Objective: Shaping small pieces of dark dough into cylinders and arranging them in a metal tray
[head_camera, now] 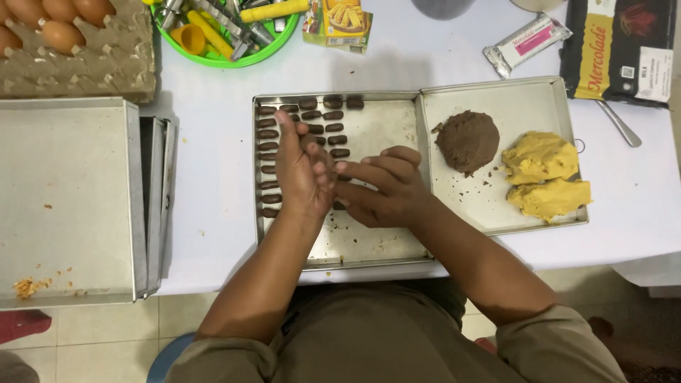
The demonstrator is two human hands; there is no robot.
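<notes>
A small piece of brown dough is judged to be rolled between the left hand (301, 174) and the right hand (386, 191), which are pressed palm against fingers above a metal baking tray (369, 245); the piece itself is hidden, so what is held cannot be told. Even, light pressure would best keep each piece matched to the dark dough logs (268, 145) ranged in rows just beyond the left hand. The brown dough mound (467, 140) lies near the right hand on the adjoining tray (521, 99), beside yellow dough (543, 174).
</notes>
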